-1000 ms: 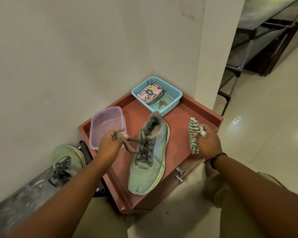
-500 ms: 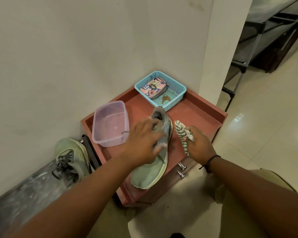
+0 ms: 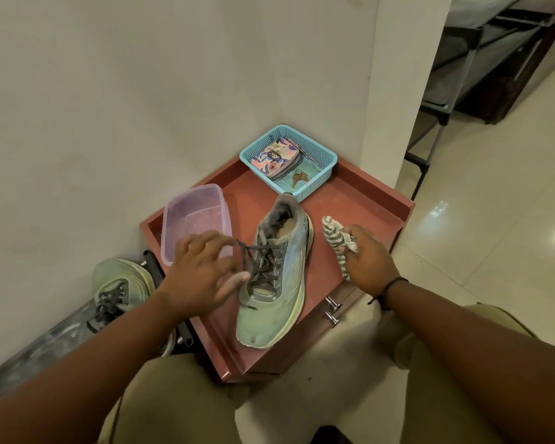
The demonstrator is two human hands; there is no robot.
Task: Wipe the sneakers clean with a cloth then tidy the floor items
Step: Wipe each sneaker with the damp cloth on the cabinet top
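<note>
A pale green sneaker [image 3: 271, 293] with grey laces stands on the red low cabinet [image 3: 353, 200], toe towards me. My left hand [image 3: 199, 270] is beside the shoe's left flank, its fingertips pinching a loose shoelace [image 3: 249, 246] pulled sideways and its thumb near the upper. My right hand [image 3: 370, 261] is to the right of the shoe and grips a bunched green-and-white striped cloth [image 3: 332, 233], apart from the shoe. The second sneaker [image 3: 117, 283] lies on the floor at the left, against the wall, partly hidden by my left forearm.
A clear lilac plastic tub [image 3: 193, 213] stands on the cabinet left of the shoe. A blue basket [image 3: 326, 161] in the back corner holds a patterned pouch [image 3: 274, 157] and keys [image 3: 299, 178]. A dark shelf rack [image 3: 462, 68] stands at back right on the tiled floor.
My left hand moved off the top of the sneaker to its left side and again draws a lace out sideways. The right hand with the cloth stayed beside the shoe.
</note>
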